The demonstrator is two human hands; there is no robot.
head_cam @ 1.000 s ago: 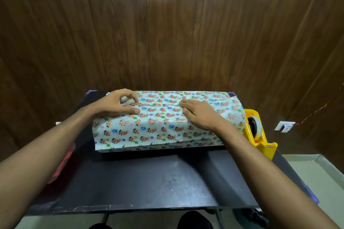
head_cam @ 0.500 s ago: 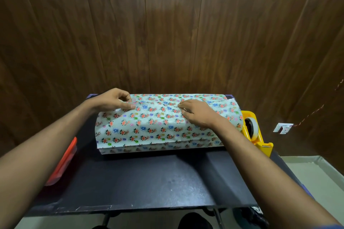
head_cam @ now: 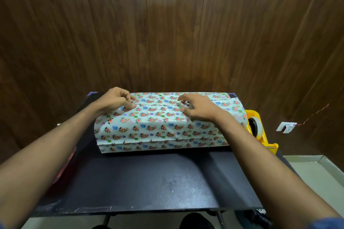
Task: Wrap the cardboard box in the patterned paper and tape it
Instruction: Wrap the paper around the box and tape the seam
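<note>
The cardboard box is hidden under the floral patterned paper (head_cam: 163, 126), which lies wrapped round it at the far side of the black table (head_cam: 149, 178). My left hand (head_cam: 115, 99) is at the top left of the parcel, thumb and forefinger pinching the paper's edge along the top seam. My right hand (head_cam: 197, 108) rests on the top right of centre, its curled fingertips pinching the paper at the same seam. A loose flap of paper sticks out at the right end (head_cam: 234, 104).
A yellow tape dispenser (head_cam: 260, 135) with a roll of tape (head_cam: 256, 129) stands against the parcel's right end. A red object (head_cam: 65, 165) shows partly under my left forearm at the table's left edge. A wood-panelled wall rises right behind the table.
Both hands have gone from pressing on the top to pinching the paper at the seam. My left hand has shifted a little towards the left end.
</note>
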